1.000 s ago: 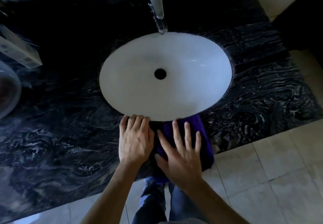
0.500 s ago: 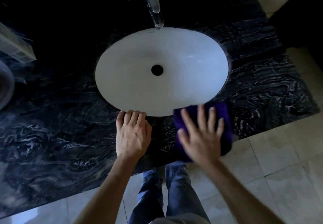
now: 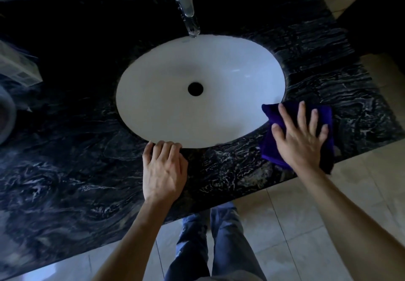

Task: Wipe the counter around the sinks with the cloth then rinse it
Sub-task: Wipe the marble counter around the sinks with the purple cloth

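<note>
The right hand (image 3: 301, 140) lies flat on the purple cloth (image 3: 324, 123), its grip fully open: fingers straight and spread, palm pressing down, nothing pinched or curled round. The cloth sits on the dark marbled tabletop (image 3: 76, 171) at the near right of the white oval sink (image 3: 175, 83), its far left corner touching or just overlapping the sink's rim. It looks folded into a rough rectangle, with the long axis running from the near tabletop edge toward the far side and a near corner hanging slightly over that edge.

The left hand (image 3: 163, 171) rests palm down on the tabletop at the near rim of the sink, fingers together and bent at the tips over the rim, holding nothing.

A chrome faucet (image 3: 186, 6) stands at the far side of the sink.
</note>
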Demonstrator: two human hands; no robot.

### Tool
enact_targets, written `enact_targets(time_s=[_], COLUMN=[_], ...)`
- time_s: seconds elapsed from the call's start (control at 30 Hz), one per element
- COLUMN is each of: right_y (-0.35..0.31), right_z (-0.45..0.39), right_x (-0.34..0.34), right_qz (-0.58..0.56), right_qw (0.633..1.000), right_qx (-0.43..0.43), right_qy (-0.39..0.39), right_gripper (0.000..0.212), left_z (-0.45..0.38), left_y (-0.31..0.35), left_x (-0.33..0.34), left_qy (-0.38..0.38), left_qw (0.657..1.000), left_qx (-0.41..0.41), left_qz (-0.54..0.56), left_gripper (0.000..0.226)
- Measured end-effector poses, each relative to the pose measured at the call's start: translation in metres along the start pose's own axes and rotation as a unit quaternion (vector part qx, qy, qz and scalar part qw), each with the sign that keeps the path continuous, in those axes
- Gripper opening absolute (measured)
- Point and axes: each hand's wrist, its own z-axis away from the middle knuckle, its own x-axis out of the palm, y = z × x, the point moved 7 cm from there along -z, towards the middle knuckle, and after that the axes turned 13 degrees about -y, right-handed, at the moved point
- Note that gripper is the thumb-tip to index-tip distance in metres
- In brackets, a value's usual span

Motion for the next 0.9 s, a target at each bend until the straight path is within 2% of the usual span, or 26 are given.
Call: enact_targets(time_s=[0.07, 0.17, 0.27, 0.37, 0.4, 0.47, 0.57, 0.67, 0.73, 0.8, 0.9], right_y=[-0.029, -0.097, -0.154, -0.143, -0.122, -0.064, 0.003, -0.021, -0.073, -0.124, -0.142], right_z=[0.027, 0.092, 0.134, 0.119, 0.099, 0.045, -0.008, 0.009, 0.054, 0.104, 0.133], right_x=[0.010, 0.034, 0.054, 0.050, 0.043, 0.020, -0.006, 0.000, 0.018, 0.040, 0.051], right_qz=[0.008, 0.019, 0.029, 0.051, 0.057, 0.058, 0.010, -0.011, 0.005, 0.031, 0.053], right_qw=[1.000, 0.993, 0.979, 0.957, 0.961, 0.983, 0.999, 1.000, 0.999, 0.989, 0.962], right_qx=[-0.016, -0.111, -0.202, -0.284, -0.270, -0.168, -0.031, 0.003, -0.049, -0.141, -0.266], right_qy=[0.010, 0.039, 0.013, 0.010, 0.017, 0.040, 0.011, 0.010, 0.022, 0.016, 0.016], right_gripper=[0.064, 0.062, 0.065, 0.061, 0.060, 0.058, 0.065, 0.067, 0.062, 0.061, 0.062], left_z=[0.000, 0.000, 0.001, 0.002, 0.001, 0.001, 0.000, 0.001, 0.001, 0.000, 0.002], left_y=[0.000, 0.002, 0.001, 0.000, -0.001, -0.001, 0.001, 0.002, 0.001, 0.001, 0.001], left_x=[0.000, -0.001, -0.001, -0.002, -0.002, -0.002, -0.002, -0.002, -0.002, -0.004, -0.005], left_qy=[0.001, 0.000, -0.007, -0.001, 0.003, 0.008, 0.014, 0.023, 0.021, 0.017, 0.016], left_qw=[1.000, 1.000, 1.000, 1.000, 1.000, 1.000, 1.000, 1.000, 1.000, 1.000, 1.000], left_qx=[-0.004, -0.004, 0.000, 0.012, 0.013, 0.012, 0.002, 0.000, 0.001, 0.005, 0.017], left_qz=[0.001, 0.002, -0.007, -0.016, -0.015, -0.012, -0.005, 0.001, 0.001, 0.005, 0.000], left_gripper=[0.030, 0.029, 0.031, 0.033, 0.032, 0.030, 0.028, 0.026, 0.025, 0.026, 0.028])
